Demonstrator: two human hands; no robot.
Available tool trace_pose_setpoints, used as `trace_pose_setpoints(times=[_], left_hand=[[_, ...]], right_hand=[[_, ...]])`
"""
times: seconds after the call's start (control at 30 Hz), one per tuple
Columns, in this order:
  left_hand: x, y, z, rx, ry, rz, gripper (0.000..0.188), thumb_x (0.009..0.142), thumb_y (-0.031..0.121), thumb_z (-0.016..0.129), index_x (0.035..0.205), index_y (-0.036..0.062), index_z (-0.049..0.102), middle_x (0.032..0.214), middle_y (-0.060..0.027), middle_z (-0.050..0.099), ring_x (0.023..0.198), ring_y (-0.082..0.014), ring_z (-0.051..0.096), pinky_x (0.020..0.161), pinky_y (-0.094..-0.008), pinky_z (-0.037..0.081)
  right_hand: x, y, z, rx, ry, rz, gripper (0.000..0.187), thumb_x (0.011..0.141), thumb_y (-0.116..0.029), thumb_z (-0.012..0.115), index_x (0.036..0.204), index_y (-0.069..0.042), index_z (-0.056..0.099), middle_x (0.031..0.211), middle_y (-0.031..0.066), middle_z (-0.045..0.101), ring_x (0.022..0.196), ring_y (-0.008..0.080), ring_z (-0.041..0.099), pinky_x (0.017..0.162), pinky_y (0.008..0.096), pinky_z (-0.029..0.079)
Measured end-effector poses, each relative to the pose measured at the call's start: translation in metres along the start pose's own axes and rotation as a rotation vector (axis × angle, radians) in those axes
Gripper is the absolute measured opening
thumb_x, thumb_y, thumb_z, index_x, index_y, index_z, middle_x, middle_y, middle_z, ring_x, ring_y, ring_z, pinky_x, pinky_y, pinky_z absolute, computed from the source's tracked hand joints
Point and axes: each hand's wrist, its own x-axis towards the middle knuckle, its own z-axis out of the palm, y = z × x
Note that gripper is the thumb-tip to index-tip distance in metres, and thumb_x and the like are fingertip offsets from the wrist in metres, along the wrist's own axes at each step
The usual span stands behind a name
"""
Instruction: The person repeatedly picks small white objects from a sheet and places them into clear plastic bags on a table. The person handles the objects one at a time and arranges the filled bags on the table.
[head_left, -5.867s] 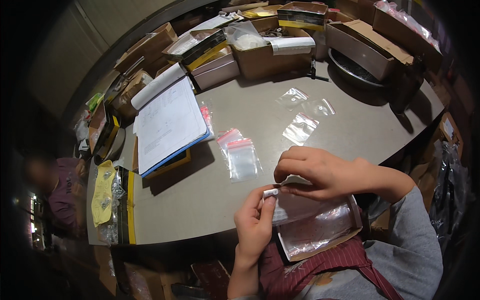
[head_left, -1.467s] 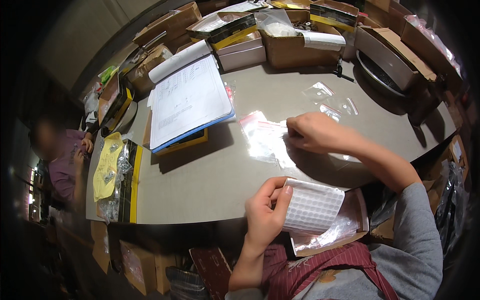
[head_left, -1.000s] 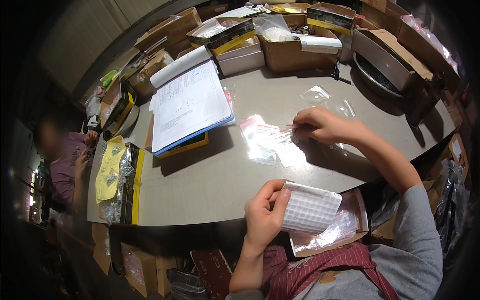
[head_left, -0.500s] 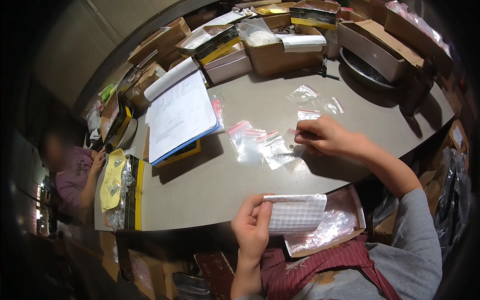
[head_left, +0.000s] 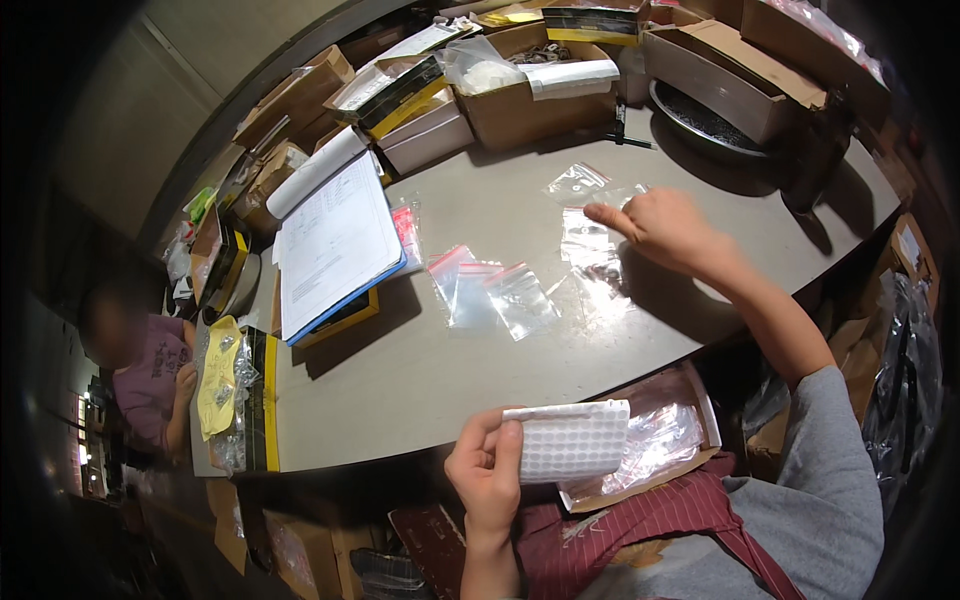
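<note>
My left hand (head_left: pixel 486 464) is closed on the edge of a white sheet of small round grey stickers (head_left: pixel 572 442), held above the table's near edge. My right hand (head_left: pixel 668 230) hovers over small clear zip bags (head_left: pixel 584 236) on the table. One digit stretches left over a bag; the other fingers curl partly out of sight, and I see nothing held. Another zip bag (head_left: pixel 577 182) with a small ring-like mark lies just beyond. Overlapping red-topped zip bags (head_left: pixel 522 303) lie to the left. Under the sheet, an open box holds a heap of clear bags (head_left: pixel 655 438).
A clipboard with papers (head_left: pixel 335 245) rests tilted on a box at left. Cardboard boxes (head_left: pixel 540 115) line the far edge, with a black marker (head_left: pixel 622 138) before them. A round pan (head_left: pixel 705 120) stands far right. Another person (head_left: pixel 150 370) sits at left.
My right hand has moved away from me and loosened from a pinch to one outstretched digit. The view has shifted slightly; my left hand still grips the sticker sheet.
</note>
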Motion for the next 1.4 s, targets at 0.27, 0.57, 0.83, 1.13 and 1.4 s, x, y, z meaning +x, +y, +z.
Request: trace_pose_setpoints(times=[0.27,0.57,0.83,1.13,1.4], left_hand=[[0.001,-0.006,0.005,-0.019,0.079,0.099,0.016,0.101,0.003,0.058,0.112,-0.0078,0.062,0.092,-0.0126,0.073,0.081,-0.011,0.068,0.071,-0.0221,0.052],[0.002,-0.003,0.011,-0.03,0.103,0.082,0.014,0.101,0.005,0.059,0.11,-0.0048,0.061,0.092,-0.0065,0.069,0.08,-0.0058,0.061,0.073,-0.0187,0.045],[0.002,-0.014,-0.001,-0.025,0.138,0.139,0.016,0.101,0.003,0.057,0.113,-0.0076,0.061,0.1,-0.0145,0.072,0.089,-0.0144,0.069,0.077,-0.0253,0.054],[0.001,-0.016,-0.007,0.0,0.156,0.153,0.015,0.1,0.001,0.059,0.111,-0.0089,0.062,0.103,-0.0139,0.072,0.089,-0.0148,0.069,0.078,-0.026,0.055],[-0.001,-0.019,-0.017,-0.013,0.193,0.194,0.013,0.099,0.002,0.059,0.108,-0.0059,0.063,0.089,-0.0055,0.067,0.073,-0.0044,0.056,0.065,-0.0178,0.041]], right_hand=[[-0.071,-0.028,-0.004,0.248,0.468,-0.387,0.018,0.093,-0.021,0.066,0.088,-0.005,0.059,0.078,0.0127,0.063,0.071,0.0341,0.064,0.061,0.0438,0.05],[-0.04,-0.001,0.016,0.021,0.561,-0.431,0.031,0.075,0.002,0.062,0.105,-0.003,0.066,0.109,0.0175,0.064,0.1,0.0359,0.063,0.085,0.0443,0.052],[-0.089,-0.044,0.002,0.621,-0.123,-0.815,0.029,0.078,-0.007,0.066,0.104,-0.001,0.058,0.1,0.0174,0.059,0.095,0.0378,0.06,0.083,0.0454,0.05],[-0.095,-0.054,0.002,0.515,-0.156,-0.791,0.036,0.07,-0.003,0.073,0.099,-0.001,0.053,0.095,0.0182,0.057,0.092,0.0404,0.059,0.078,0.0466,0.049],[-0.089,-0.066,-0.003,0.55,-0.34,-0.77,0.031,0.079,-0.006,0.073,0.105,-0.003,0.058,0.1,0.0142,0.06,0.095,0.0352,0.061,0.081,0.044,0.05]])
